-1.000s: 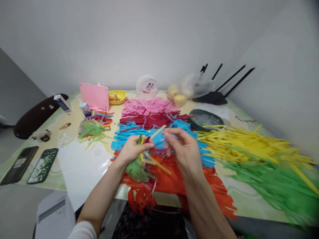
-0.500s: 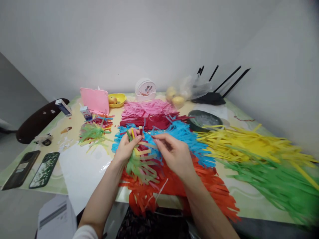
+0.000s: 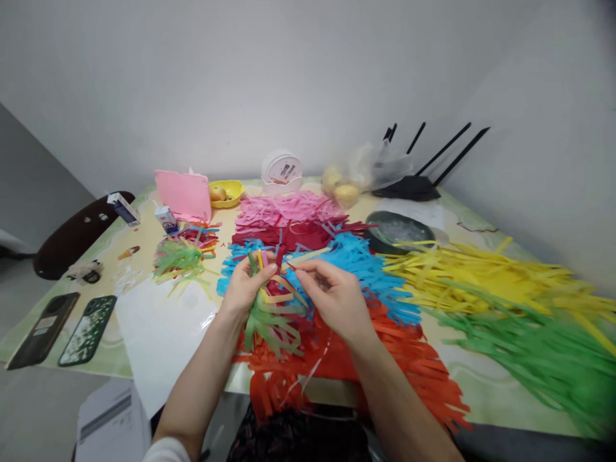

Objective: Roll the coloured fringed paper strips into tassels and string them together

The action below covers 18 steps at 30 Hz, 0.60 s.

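Observation:
My left hand is closed around a bundle of colored paper strips. Green, yellow and pink ends poke up by its thumb, and a pale green fringe hangs below. A dark red strip stands up out of the bundle. To its right, my right hand pinches the tip of a thin dark red strip between thumb and forefinger. Under both hands lie fringed paper piles: blue, dark red and orange-red. A thin white string trails below my right hand.
Yellow and green fringe spread across the right side. Pink fringe lies farther back. A finished-looking multicolored tassel, a pink tablet case and two phones sit left. A dark green bowl stands behind the yellow fringe.
The dark red strip at the bundle's top now leans right, toward my right fingers. A pale yellow strip shows behind my right fingertips. Both hands keep their pinch, with the view shifted slightly.

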{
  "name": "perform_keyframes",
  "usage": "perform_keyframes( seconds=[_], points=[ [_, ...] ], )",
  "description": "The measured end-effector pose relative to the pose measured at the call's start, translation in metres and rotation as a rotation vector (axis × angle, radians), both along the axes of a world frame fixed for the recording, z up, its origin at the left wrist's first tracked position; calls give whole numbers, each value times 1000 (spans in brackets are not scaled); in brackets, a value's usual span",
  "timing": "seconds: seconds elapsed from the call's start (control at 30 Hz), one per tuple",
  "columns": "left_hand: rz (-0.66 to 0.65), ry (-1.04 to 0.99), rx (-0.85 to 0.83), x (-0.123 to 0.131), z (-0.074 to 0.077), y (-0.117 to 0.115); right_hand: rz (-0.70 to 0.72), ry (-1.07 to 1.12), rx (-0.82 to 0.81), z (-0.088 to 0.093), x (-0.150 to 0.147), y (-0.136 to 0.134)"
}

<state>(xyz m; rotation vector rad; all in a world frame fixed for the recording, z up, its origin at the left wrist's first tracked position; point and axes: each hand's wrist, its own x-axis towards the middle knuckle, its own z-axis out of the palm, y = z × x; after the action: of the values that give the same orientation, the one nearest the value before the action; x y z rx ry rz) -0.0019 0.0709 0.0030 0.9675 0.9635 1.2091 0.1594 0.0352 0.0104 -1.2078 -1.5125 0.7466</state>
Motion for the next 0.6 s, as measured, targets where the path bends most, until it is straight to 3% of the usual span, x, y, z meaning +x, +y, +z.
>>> perform_keyframes(
  seconds=[0.47,0.6],
  points=[
    [-72,4,-10,-2,0,1,19,7,-16,2,4,0],
    [-110,115,75,0,-2,0,45,16,-46,1,3,2]
  ],
)
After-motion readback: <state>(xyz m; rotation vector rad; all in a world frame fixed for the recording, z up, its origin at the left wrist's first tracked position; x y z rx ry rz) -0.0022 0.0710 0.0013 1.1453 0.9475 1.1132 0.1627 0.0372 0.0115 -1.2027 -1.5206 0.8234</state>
